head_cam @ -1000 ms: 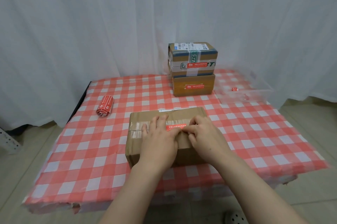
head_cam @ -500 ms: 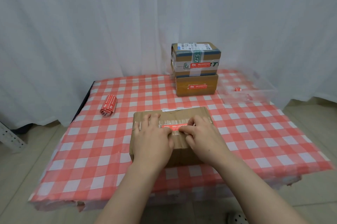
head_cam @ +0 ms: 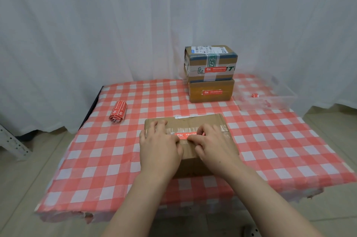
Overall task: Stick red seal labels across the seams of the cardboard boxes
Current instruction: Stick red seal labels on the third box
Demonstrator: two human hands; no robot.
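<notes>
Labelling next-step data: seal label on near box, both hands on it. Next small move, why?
Probably slide the right hand rightward along the red seal label to press its covered end down. Only the label's left part shows on the near box, along its taped seam; the rest is under that hand's bent fingers, press or pinch unclear. The left hand lies flat, steadying the box.

On my feed I can read only a green "G" on the green tape [head_cam: 212,57] over the upper stacked box [head_cam: 195,63] and a "T" on its white band [head_cam: 230,68]; the red seal label [head_cam: 186,135] and the shipping label [head_cam: 208,49] carry print too small for me.
</notes>
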